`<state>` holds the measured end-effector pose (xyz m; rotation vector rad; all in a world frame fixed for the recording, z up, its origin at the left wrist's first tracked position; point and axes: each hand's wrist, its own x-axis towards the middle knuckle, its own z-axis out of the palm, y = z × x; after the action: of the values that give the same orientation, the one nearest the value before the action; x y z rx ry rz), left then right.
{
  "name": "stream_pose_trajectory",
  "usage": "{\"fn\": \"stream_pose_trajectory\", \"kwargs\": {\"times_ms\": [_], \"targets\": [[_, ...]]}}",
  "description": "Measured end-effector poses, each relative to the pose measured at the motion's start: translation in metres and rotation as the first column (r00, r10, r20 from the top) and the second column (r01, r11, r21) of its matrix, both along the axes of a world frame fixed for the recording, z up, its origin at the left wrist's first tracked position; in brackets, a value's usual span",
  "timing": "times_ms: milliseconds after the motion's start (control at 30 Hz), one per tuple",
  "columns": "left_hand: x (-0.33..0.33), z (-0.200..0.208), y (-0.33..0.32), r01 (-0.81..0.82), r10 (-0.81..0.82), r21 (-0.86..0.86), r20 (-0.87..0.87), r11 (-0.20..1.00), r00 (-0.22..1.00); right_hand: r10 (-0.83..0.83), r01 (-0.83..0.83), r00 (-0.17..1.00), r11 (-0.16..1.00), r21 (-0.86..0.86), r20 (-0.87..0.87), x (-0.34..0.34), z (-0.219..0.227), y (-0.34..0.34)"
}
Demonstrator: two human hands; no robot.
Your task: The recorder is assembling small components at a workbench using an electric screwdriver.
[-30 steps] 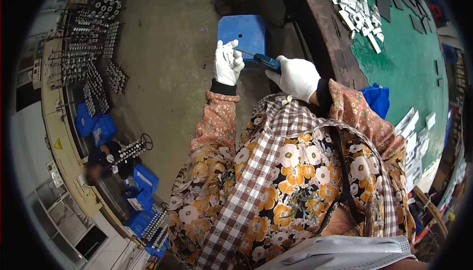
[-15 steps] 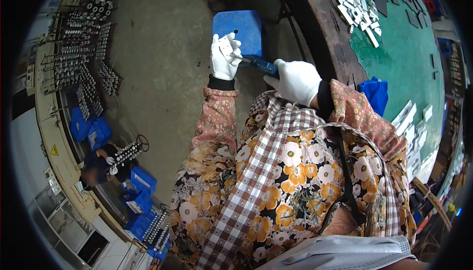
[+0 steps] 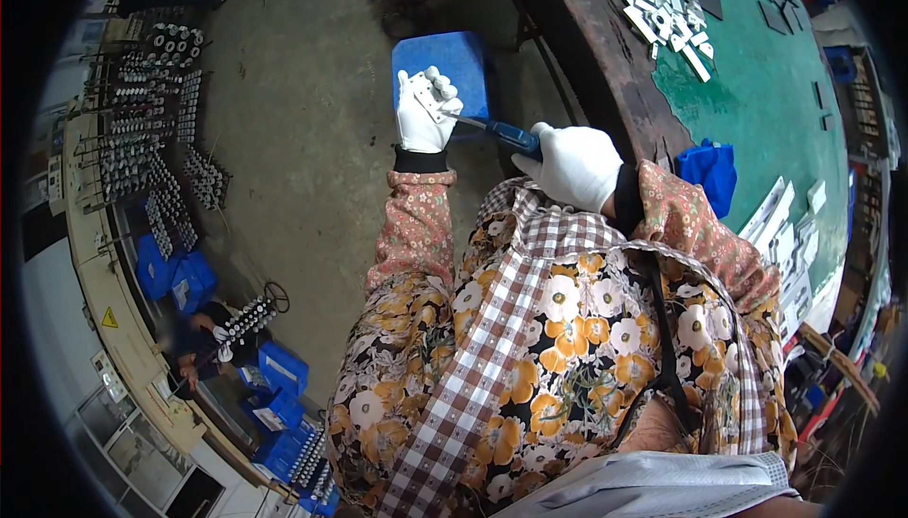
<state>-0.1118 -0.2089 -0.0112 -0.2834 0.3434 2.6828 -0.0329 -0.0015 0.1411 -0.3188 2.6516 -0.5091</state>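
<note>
My left hand (image 3: 423,109), in a white glove, holds a small pale flat metal plate (image 3: 423,94) above a blue box (image 3: 445,64) on the floor. My right hand (image 3: 574,165), also gloved, grips a blue-handled screwdriver (image 3: 506,133). Its thin metal tip reaches left and touches the plate in my left hand. Both forearms wear floral sleeves.
A round green table (image 3: 757,111) with a rusty rim stands at the right, with several small white plates (image 3: 662,17) heaped on it and more at its right edge. A blue cloth (image 3: 711,170) lies by the rim. Racks of metal parts (image 3: 151,130) and blue bins (image 3: 279,395) line the left; another person (image 3: 203,343) works there.
Both hands have shifted slightly; the screwdriver tip now meets the plate in my left hand. The view has tilted so the blue box sits higher in the picture.
</note>
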Motion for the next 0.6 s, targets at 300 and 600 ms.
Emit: {"fn": "stream_pose_trajectory", "kwargs": {"times_ms": [300,600], "targets": [[-0.007,0.016,0.024,0.023,-0.023,-0.188,0.003,0.982,1.000,-0.025,0.025,0.999,1.000,-0.001,-0.034,-0.002,0.015,0.016],[0.004,-0.039,0.016,0.010,-0.005,-0.141,0.036,0.990,0.999,-0.046,0.046,0.998,0.999,-0.006,0.053,-0.005,-0.001,0.010]]}}
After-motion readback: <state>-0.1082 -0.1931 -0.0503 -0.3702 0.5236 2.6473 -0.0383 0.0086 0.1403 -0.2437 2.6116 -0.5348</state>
